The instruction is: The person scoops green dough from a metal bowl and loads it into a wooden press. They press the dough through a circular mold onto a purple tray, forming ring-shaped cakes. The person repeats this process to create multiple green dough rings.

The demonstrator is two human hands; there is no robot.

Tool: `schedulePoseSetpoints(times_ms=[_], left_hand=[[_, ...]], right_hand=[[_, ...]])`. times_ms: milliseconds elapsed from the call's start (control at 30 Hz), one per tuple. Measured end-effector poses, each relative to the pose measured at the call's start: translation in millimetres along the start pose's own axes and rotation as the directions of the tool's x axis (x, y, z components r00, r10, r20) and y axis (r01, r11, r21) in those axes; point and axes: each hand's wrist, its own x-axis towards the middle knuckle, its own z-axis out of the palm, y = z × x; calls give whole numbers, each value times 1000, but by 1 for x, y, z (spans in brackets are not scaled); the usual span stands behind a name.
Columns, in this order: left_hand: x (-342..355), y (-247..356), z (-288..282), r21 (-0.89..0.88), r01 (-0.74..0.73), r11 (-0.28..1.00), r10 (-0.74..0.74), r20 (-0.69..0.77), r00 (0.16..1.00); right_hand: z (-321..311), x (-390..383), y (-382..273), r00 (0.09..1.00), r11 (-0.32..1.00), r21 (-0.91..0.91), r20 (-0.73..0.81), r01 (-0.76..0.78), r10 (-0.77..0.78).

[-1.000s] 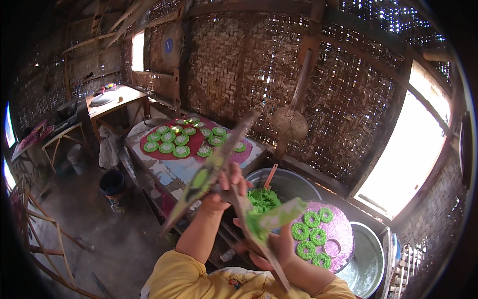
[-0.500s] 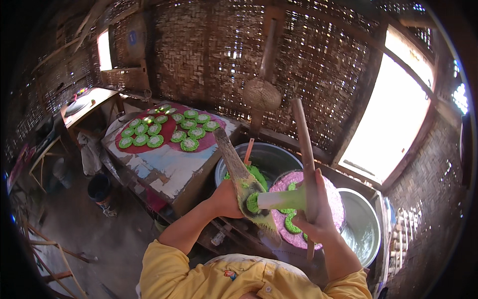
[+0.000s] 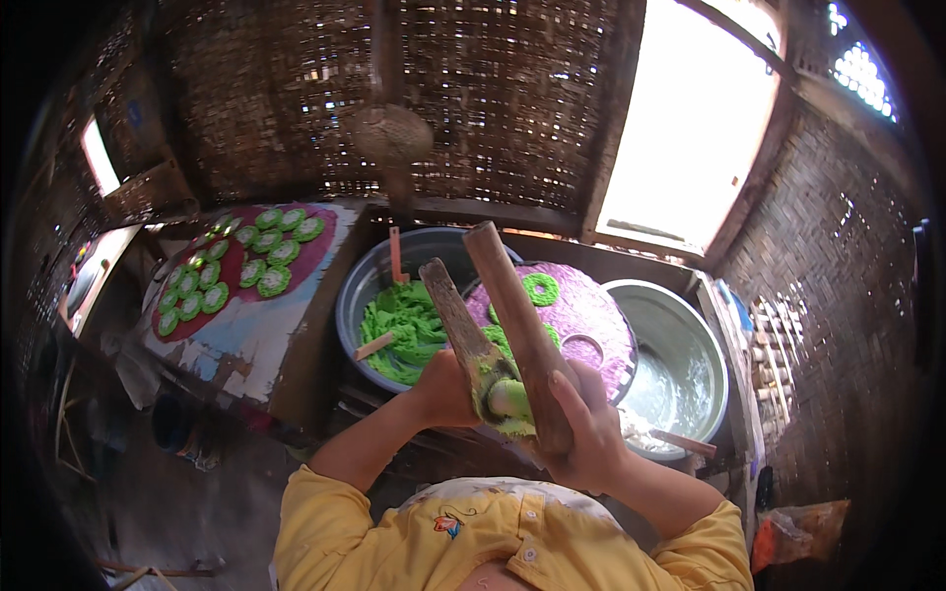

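Observation:
My left hand grips the long wooden body of a hand press, smeared with green dough. Around the thick crossbar of a wooden plunger my right hand is closed. The plunger's pale shaft sits mostly inside the hole of the press, so crossbar and body are close together. Under the tools lies a pink round sheet with a green dough ring and more green pieces, partly hidden. Left of it, a grey tub holds a mass of green dough.
On the right stands a basin with liquid, white matter and a wooden-handled tool at its near edge. A worn table at left bears several green rounds with pale centres. Woven walls and a bright doorway lie behind.
The plunger has gone deeper into the press, bringing my right hand and its crossbar closer to my left. My view has turned to the right, showing more of the dough tub and basin.

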Motion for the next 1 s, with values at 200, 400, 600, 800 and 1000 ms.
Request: schedulePoseSetpoints(times_ms=[200,400,600,800,1000], left_hand=[[43,-13,41,-382,-20,924,15,-17,1000],[117,-13,33,-941,-99,324,379,33,925],[229,32,-2,-815,-95,-572,537,-460,707],[282,32,33,-728,-195,-658,341,-518,784],[280,-54,109,-755,-126,-644,55,-210,976]], right_hand=[[-27,-19,46,944,814,479,159,-330,289],[-60,-57,95,656,-204,657,750,-726,84],[-104,-80,118,612,-368,524,771,-768,-179],[-143,-82,162,596,-452,503,799,-737,-83],[-139,-78,208,448,-448,462,882,-765,146]])
